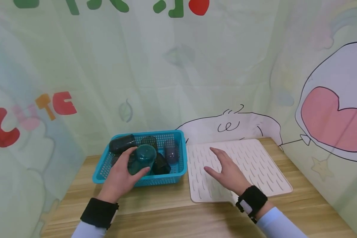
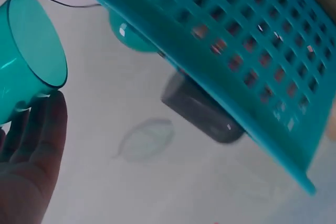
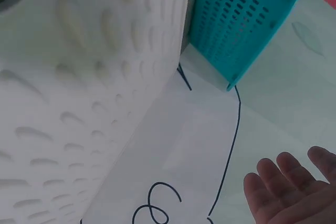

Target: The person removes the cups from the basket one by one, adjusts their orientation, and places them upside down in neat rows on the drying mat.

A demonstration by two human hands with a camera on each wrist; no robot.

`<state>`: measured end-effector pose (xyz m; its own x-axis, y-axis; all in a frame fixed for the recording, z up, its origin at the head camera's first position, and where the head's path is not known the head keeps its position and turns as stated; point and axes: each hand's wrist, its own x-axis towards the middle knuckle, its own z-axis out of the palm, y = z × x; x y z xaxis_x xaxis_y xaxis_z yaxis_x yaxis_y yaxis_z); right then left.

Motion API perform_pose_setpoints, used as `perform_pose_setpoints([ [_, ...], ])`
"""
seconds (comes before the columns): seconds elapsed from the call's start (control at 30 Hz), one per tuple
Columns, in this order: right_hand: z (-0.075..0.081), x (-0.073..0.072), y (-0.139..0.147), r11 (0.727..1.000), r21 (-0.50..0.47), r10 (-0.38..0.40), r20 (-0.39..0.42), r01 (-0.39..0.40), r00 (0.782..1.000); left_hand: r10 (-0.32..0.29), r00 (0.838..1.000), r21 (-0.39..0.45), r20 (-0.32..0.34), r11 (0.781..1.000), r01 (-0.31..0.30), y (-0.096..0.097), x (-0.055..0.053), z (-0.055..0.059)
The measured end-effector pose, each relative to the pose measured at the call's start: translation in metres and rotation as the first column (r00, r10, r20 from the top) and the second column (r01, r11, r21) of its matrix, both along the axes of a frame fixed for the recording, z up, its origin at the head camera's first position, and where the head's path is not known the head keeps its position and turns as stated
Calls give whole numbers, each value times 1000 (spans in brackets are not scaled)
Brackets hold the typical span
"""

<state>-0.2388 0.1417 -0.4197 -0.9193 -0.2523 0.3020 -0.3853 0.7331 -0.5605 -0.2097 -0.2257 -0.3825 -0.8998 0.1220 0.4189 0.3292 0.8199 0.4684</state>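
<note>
My left hand (image 1: 120, 175) grips a translucent teal cup (image 1: 145, 153) between thumb and fingers, above the front part of a blue plastic basket (image 1: 163, 180). In the left wrist view the same cup (image 2: 26, 56) shows its round rim, with the fingers along its side. The basket holds several dark cups: one lies tilted at the back left (image 1: 122, 143), a black one (image 1: 161, 164) is near the front, and a purplish one (image 1: 171, 152) is at the right. My right hand (image 1: 230, 173) hovers over a white ridged mat (image 1: 264, 168), thumb and fingers apart, holding nothing.
Basket and mat stand side by side on a wooden table (image 1: 166, 215), the mat to the right. Printed cloth (image 1: 220, 66) hangs close behind and along both sides of the table. Black bands (image 1: 99, 212) are worn on both wrists.
</note>
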Motion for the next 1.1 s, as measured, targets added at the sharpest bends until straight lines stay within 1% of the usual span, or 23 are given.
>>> perform_pose_setpoints([
  [0.07,4,2,-6,999,-32,23,7,-22,1000,-11,1000,56,21,998,10,8,2,0],
  [0.13,9,5,-12,997,-67,47,16,-45,999,-38,999,121,36,992,34,15,3,0],
  [0.23,16,9,-21,989,-122,91,28,-87,995,-93,994,206,53,975,80,27,4,0],
  [0.33,22,13,-29,973,-183,149,47,-138,988,-142,987,272,79,955,115,39,6,-2],
  [0.47,28,17,-40,938,-266,245,64,-220,967,-180,975,315,130,940,131,53,9,-7],
  [0.57,32,21,-47,907,-323,313,86,-270,946,-200,965,339,171,931,133,62,11,-11],
  [0.67,39,26,-54,878,-373,366,123,-299,922,-216,955,361,205,923,131,70,12,-16],
  [0.73,46,32,-59,861,-398,398,138,-317,907,-232,948,378,220,916,137,75,13,-19],
  [0.8,54,39,-62,853,-406,416,151,-328,897,-249,942,389,226,909,147,79,13,-21],
  [0.9,64,48,-65,852,-401,426,159,-336,891,-280,934,410,223,896,171,85,14,-24],
  [1.03,68,54,-66,865,-383,413,172,-325,895,-304,926,415,225,890,192,91,14,-26],
  [1.1,67,55,-65,870,-378,406,181,-318,896,-301,925,408,232,894,189,94,15,-27],
])
